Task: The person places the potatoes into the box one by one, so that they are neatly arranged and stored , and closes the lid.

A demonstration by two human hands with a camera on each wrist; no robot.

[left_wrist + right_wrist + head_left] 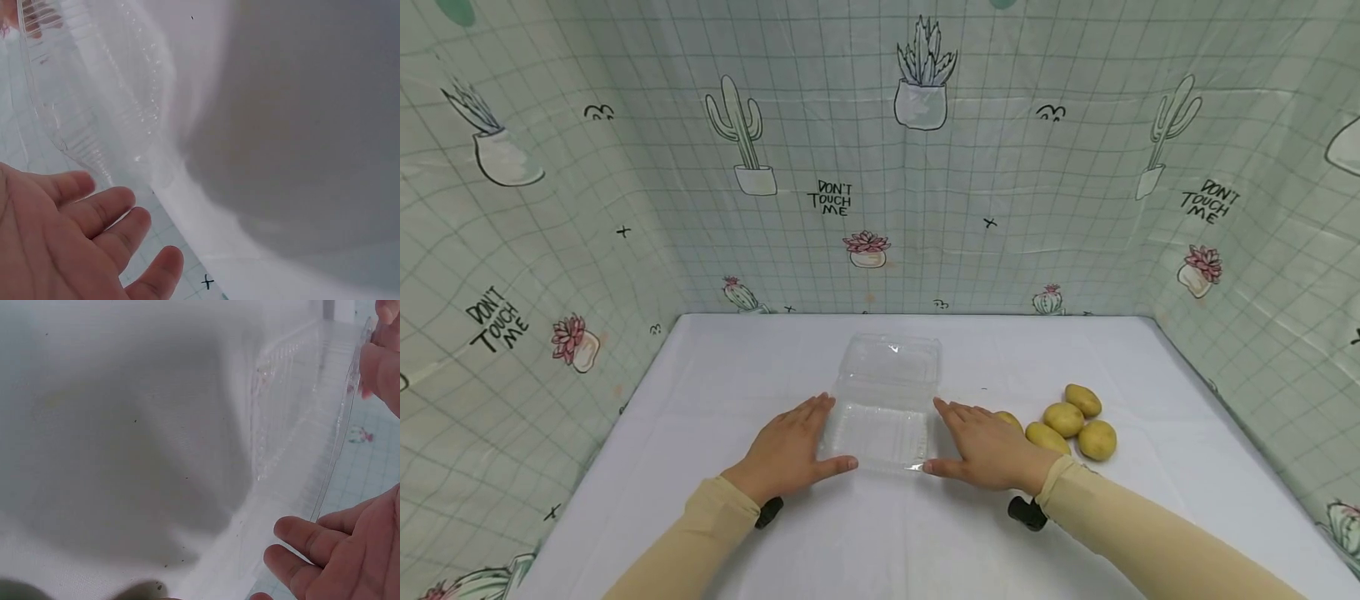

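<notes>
A clear plastic clamshell box (883,429) lies on the white table, its lid (891,358) folded back away from me. At its left side my left hand (793,446) is spread, fingers straight and thumb at the near left corner. My right hand (988,446) mirrors it on the right, with the thumb tip at the near right corner. In the right wrist view, the right fingers (312,540) extend beside the box wall (294,412). The left wrist view shows the left fingers (112,215) relaxed and slightly bent close to the box edge (62,147).
Several yellow potatoes (1063,419) sit in a group to the right, partly behind my right hand and wrist. The white cloth-covered table (752,358) meets patterned fabric walls (1000,167) at the back and both sides.
</notes>
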